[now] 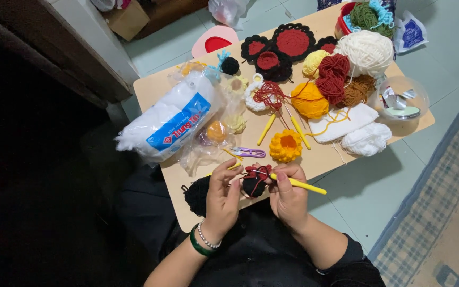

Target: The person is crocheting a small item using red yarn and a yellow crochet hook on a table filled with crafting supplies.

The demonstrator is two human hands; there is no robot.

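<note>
Low wooden table (176, 186) on pale tiled floor; checked rug (442, 212) at right, dark furniture at left.

Nearest, over near table edge: left hand (222, 197), bead bracelet and green bangle on wrist, fingers pinched on left side of black-and-red crochet piece (254, 182). Right hand (288, 195) closed around yellow hook (299, 184), thumb and forefinger also pressing piece's right side; hook handle sticking out to the right past table edge. Piece held between both hands, just above table edge, red yarn trailing from it. Black yarn ball (196, 194) just left of left hand, on table.

Just beyond hands: purple snips (248, 153), orange-yellow crochet flower (286, 146), two more yellow hooks (282, 129) lying crossed.

Left-middle: clear bags with small yellow pieces (220, 133); large bag of white stuffing (171, 119) with blue label, overhanging left edge.

Right-middle: white folded cloth (343, 122), white yarn heap (366, 139), clear bowl (402, 99) with bits inside at right corner.

Centre: orange ball (309, 100), dark red yarn (333, 77), brown yarn (358, 90), pale yellow ball (314, 62), white ring with red tangle (264, 95).

Far end: big cream ball (366, 52), black-rimmed red crochet rounds (282, 47), red basket (346, 18) with green and turquoise yarn. Pink-red lid (214, 41) on floor past far corner.
</note>
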